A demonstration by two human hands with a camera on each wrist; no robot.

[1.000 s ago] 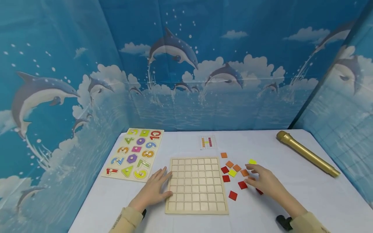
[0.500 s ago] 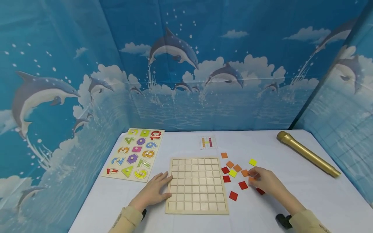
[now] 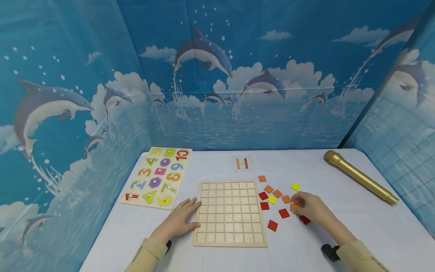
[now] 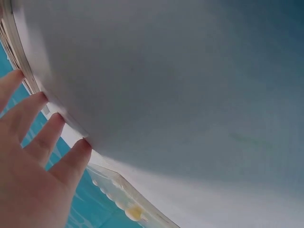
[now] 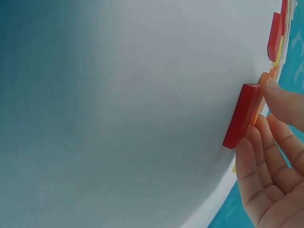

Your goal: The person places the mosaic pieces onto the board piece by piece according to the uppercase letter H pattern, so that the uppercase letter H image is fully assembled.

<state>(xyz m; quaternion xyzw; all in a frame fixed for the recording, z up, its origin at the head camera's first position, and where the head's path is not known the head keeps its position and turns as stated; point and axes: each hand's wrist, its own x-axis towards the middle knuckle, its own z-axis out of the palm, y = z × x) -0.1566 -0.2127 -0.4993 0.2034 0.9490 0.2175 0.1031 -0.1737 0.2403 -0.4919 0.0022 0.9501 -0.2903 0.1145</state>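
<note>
A pale wooden grid board (image 3: 230,213) lies in front of me in the head view. My left hand (image 3: 180,221) rests at its left edge with fingers spread; in the left wrist view the fingertips of this hand (image 4: 40,156) touch that edge. To the board's right, my right hand (image 3: 314,207) has thumb and fingers around an orange square tile (image 3: 293,207), pinching it low at the table. In the right wrist view a red tile (image 5: 243,115) stands in front of the right hand (image 5: 273,166), partly hiding the orange tile (image 5: 260,102).
Loose red tiles (image 3: 272,225), orange tiles (image 3: 269,189) and yellow tiles (image 3: 295,187) lie between board and right hand. A pattern card (image 3: 243,163) is behind the board. A number puzzle (image 3: 156,178) lies left, a gold microphone (image 3: 360,176) far right.
My right hand has shifted slightly right, and its thumb and fingers have drawn together around the orange tile. The left hand keeps its place at the board's edge.
</note>
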